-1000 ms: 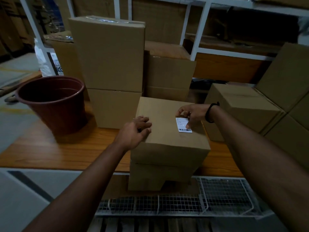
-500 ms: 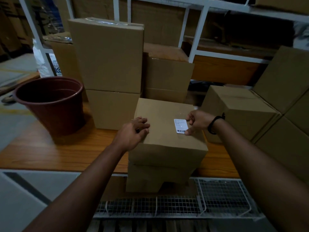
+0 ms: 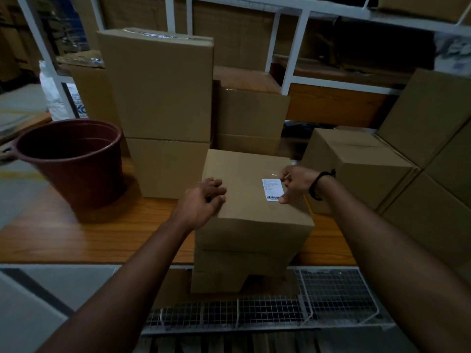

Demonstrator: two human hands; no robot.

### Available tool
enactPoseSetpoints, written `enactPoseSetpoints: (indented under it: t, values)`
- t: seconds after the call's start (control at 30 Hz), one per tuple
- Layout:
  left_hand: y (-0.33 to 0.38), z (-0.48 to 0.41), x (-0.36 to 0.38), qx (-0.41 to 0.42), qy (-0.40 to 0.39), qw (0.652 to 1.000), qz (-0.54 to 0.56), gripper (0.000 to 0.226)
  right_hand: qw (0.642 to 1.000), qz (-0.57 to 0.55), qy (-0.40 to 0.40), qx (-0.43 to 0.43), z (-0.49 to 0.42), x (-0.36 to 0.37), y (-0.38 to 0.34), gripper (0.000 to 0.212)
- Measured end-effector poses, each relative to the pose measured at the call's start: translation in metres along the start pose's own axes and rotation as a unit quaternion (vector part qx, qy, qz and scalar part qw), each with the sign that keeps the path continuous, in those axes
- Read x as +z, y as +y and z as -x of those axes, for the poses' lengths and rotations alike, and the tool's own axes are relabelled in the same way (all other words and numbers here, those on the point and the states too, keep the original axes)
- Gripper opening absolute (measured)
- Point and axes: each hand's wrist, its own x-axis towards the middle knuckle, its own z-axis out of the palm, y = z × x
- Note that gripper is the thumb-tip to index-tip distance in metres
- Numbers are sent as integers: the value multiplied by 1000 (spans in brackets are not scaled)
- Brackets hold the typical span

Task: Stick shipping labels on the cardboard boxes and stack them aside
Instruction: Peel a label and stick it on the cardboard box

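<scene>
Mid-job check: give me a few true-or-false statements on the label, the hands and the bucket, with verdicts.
1. The label lies on top of the near box. True.
2. The left hand touches the label. False: it rests on the near box's top left edge; the right hand touches the label's right edge.
3. The bucket stands right of the near box. False: it stands to its left, on the wooden table.
4. A dark band circles the right wrist. True.
</scene>
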Motion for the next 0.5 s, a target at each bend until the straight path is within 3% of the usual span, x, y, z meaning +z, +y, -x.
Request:
enactPoseSetpoints:
  t: [0.2,0.5]
  values:
    - [-1,0,0,-1,0,1000,10,32,1000,20,10,13,4,1,-4,68]
    - [-2,0,1,3,-4,1000,4,32,1000,1,8,14,9,2,-5,54]
